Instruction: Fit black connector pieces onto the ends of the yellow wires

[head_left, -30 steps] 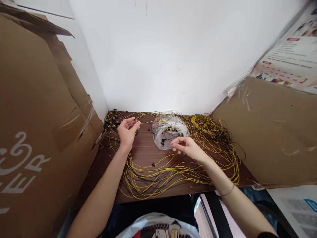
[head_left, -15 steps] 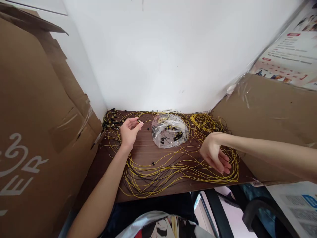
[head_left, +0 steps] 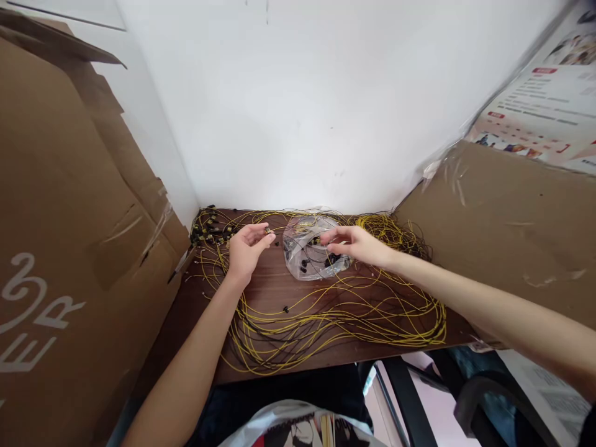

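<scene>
My left hand (head_left: pixel 249 248) pinches a small black and yellow connector (head_left: pixel 267 230) between thumb and fingertips, above the brown table (head_left: pixel 274 279). Over the right side of a clear plastic bag (head_left: pixel 298 270) is my right hand (head_left: pixel 351 243), its thumb and fingers apart, with nothing that I can make out held in them. Black and yellow small parts lie in the bag. Long yellow and black wires (head_left: pixel 326 320) curve across the front of the table. More connectors (head_left: pixel 209 230) are heaped at the back left.
Cardboard stands on the left (head_left: pixel 84 205) and on the right (head_left: pixel 503 217), with a white wall (head_left: pixel 288 112) behind. A coil of yellow wire (head_left: pixel 384 230) lies at the back right. One small black part (head_left: pixel 285 309) rests near the front wires.
My right hand has moved left and up, from the wires at the right to the plastic bag. My left hand keeps its pinch on the connector and has shifted slightly right.
</scene>
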A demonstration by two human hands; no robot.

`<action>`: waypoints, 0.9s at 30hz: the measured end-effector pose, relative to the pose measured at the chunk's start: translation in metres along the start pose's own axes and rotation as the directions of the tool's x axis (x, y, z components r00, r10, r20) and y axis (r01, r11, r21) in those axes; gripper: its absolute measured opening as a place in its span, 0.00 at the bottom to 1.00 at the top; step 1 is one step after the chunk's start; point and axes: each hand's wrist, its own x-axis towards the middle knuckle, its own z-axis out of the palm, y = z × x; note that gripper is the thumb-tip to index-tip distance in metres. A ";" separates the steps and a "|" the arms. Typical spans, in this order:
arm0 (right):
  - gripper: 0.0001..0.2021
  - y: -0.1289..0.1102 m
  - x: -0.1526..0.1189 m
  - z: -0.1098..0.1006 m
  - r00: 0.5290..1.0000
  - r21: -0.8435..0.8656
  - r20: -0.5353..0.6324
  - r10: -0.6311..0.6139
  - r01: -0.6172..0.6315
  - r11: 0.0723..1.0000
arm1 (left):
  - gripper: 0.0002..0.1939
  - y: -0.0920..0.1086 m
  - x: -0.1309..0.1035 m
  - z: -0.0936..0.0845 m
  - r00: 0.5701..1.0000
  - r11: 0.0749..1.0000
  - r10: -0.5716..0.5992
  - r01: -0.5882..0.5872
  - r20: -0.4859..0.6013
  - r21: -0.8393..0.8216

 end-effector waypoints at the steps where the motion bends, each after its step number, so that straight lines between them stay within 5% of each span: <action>1: 0.17 0.003 0.002 0.007 0.997 -0.025 -0.075 -0.033 0.032 0.999 | 0.20 0.001 -0.001 0.001 0.999 1.000 -0.007 0.007 0.037 -0.020; 3: 0.25 0.008 0.002 0.023 0.996 0.006 -0.070 -0.062 0.062 0.998 | 0.20 0.003 -0.003 0.004 0.995 0.999 -0.017 0.022 0.102 -0.048; 5: 0.28 0.009 0.000 0.035 0.997 0.093 0.071 -0.029 0.022 0.995 | 0.20 0.004 -0.005 0.005 0.989 0.998 -0.032 0.039 0.144 -0.050; 8: 0.16 0.002 -0.006 0.043 0.933 0.178 0.357 0.039 -0.109 0.978 | 0.20 0.007 -0.006 0.003 0.991 0.998 -0.041 0.046 0.130 -0.036; 11: 0.13 -0.018 -0.012 0.028 0.896 0.267 0.443 -0.015 -0.116 0.957 | 0.20 0.009 0.000 -0.005 1.000 1.000 -0.016 0.016 0.017 -0.011; 14: 0.14 -0.050 -0.021 -0.007 0.940 0.324 0.319 -0.122 0.012 0.946 | 0.21 0.009 0.012 -0.019 0.994 0.996 0.046 -0.038 -0.097 0.082; 18: 0.18 -0.095 -0.047 -0.058 0.985 0.294 -0.046 -0.168 0.174 0.940 | 0.19 0.006 0.031 -0.041 0.976 0.970 0.144 -0.106 -0.163 0.220; 20: 0.26 -0.112 -0.062 -0.077 0.948 0.157 -0.258 -0.186 0.231 0.960 | 0.19 0.006 0.041 -0.050 0.964 0.962 0.167 -0.113 -0.209 0.249; 22: 0.31 -0.122 -0.071 -0.092 0.857 -0.179 -0.432 -0.279 0.222 0.958 | 0.19 0.006 0.050 -0.057 0.944 0.956 0.190 -0.116 -0.270 0.269; 24: 0.31 -0.123 -0.074 -0.106 0.727 -0.624 -0.536 -0.428 0.000 0.782 | 0.17 0.006 0.058 -0.060 0.915 0.953 0.217 -0.122 -0.340 0.278; 26: 0.33 -0.119 -0.070 -0.121 0.557 -0.851 -0.520 -0.647 -0.401 0.339 | 0.16 0.005 0.064 -0.060 0.888 0.951 0.232 -0.121 -0.397 0.285; 27: 0.35 -0.115 -0.067 -0.128 0.525 -0.814 -0.443 -0.727 -0.575 0.082 | 0.16 0.004 0.066 -0.060 0.878 0.951 0.232 -0.114 -0.419 0.287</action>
